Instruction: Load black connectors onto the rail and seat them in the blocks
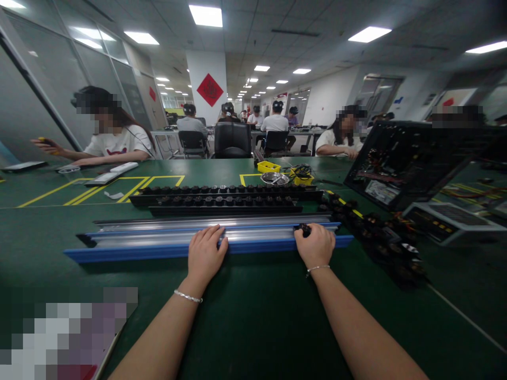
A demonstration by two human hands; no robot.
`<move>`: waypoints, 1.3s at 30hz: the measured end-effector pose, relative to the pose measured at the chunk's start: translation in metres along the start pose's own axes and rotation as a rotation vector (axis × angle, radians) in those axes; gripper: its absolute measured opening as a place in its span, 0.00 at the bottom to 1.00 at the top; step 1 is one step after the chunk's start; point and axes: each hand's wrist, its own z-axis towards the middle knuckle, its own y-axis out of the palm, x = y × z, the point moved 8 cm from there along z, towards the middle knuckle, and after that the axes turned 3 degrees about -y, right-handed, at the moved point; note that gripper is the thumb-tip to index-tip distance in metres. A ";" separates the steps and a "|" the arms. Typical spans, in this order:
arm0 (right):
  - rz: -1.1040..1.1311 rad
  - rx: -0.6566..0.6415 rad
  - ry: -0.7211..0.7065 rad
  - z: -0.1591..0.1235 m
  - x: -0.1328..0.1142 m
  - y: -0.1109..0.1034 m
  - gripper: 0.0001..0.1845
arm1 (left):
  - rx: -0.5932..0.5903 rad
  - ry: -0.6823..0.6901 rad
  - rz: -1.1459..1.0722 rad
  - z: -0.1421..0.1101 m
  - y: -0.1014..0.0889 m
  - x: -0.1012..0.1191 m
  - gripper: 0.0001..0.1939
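Note:
A long metal rail with blue sides and a silver channel lies crosswise in front of me on the green table. My left hand is hooked over its near side around the middle, fingers in the channel and thumb apart. Toward the right end, my right hand is closed on a small black part at the channel. How far that part sits in the rail is hidden by my fingers. A second silver channel lies just behind.
Behind the rails are two black strips carrying rows of black rollers. Loose black rollers lie piled to the right. Farther off are a metal bowl, a yellow tray and an open computer case. A person sits across at left.

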 end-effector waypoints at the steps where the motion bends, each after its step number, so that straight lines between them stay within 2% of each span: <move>1: -0.008 0.006 0.007 0.000 0.002 0.000 0.12 | -0.002 -0.001 0.002 0.000 0.000 0.000 0.19; 22: -0.008 0.088 0.076 0.004 0.021 -0.005 0.13 | 0.022 0.006 -0.015 -0.001 -0.001 0.000 0.18; 30: -0.010 0.055 0.118 0.005 0.025 -0.002 0.14 | 0.022 0.008 -0.008 0.000 0.000 -0.001 0.18; 39: -0.045 0.122 0.133 0.006 0.036 -0.004 0.13 | 0.022 0.007 -0.010 0.000 0.000 -0.001 0.18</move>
